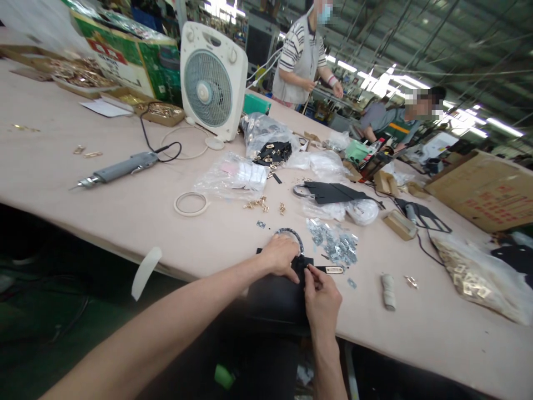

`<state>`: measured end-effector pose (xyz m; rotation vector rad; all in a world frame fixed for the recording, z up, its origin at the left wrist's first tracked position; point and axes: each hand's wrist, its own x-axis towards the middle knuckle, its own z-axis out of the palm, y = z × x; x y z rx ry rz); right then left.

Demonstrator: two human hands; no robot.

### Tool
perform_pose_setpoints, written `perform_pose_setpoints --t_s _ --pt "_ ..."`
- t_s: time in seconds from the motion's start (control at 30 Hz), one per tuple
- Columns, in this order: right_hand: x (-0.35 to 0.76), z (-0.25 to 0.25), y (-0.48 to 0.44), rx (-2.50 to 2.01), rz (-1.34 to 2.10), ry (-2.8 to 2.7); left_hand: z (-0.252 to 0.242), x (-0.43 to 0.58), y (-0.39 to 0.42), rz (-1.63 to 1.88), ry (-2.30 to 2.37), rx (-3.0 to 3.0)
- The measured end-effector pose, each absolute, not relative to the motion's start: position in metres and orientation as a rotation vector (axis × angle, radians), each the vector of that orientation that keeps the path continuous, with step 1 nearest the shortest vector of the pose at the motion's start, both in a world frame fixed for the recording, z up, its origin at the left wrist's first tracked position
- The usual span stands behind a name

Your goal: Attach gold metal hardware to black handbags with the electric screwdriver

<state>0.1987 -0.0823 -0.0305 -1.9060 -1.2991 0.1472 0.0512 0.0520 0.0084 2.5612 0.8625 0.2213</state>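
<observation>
A black handbag (pixel 277 300) lies at the table's front edge, partly over it, its wrapped curved handle (pixel 296 236) pointing away from me. My left hand (pixel 283 256) grips the bag's top at the base of the handle, thumb toward the right hand. My right hand (pixel 322 291) is closed in a pinch beside it, at the bag's top edge; whatever lies between its fingertips is too small to make out. A black strap tab with a gold-coloured metal plate (pixel 334 270) sticks out to the right of these fingers.
Small metal plates (pixel 339 244) lie scattered beyond my hands, near a tape roll (pixel 190 204) and gold fittings (pixel 258 204). Leftward are a corded electric screwdriver (pixel 120 168) and a fan (pixel 213 83). A bag of fittings (pixel 474 278) sits right. Two people are across the table.
</observation>
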Motion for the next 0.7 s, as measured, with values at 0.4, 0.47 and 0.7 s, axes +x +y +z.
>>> perform_pose_setpoints --t_s 0.4,0.47,0.7 --pt "0.202 -0.027 -0.092 -1.78 0.36 -1.272 -0.003 0.046 0.054 0.379 0.731 2.562" --pt "0.202 -0.026 -0.094 -1.763 0.384 -1.123 -0.004 0.045 0.052 0.423 0.734 2.549" --pt "0.211 -0.002 -0.098 -1.563 0.831 -0.846 0.015 0.038 0.036 0.526 0.718 2.562"
